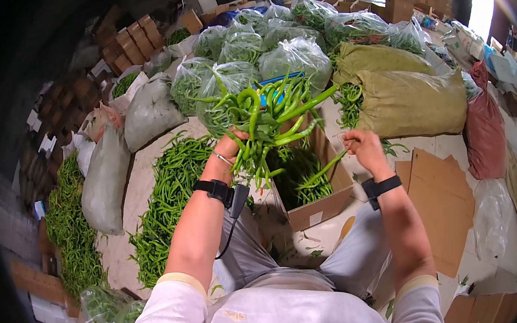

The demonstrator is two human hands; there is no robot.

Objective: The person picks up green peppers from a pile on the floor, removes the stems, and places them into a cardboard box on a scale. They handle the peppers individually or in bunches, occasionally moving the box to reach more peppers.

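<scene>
My left hand (231,146) is closed round a large bunch of long green peppers (267,115), held up over the left side of an open cardboard box (317,213). Inside the box lie more green peppers. My right hand (363,147), right of the box, pinches the end of one long green pepper (326,171) that slants down to the left over the box opening. Behind the bunch, part of a blue object (274,90) shows. The bunch hides the box's far left part.
Loose pepper piles (170,196) lie left of the box, with grey sacks (107,182) beyond. Clear bags of peppers (296,58) stand at the back. Tan sacks (412,102), a red sack (484,134) and flat cardboard (438,208) are to the right.
</scene>
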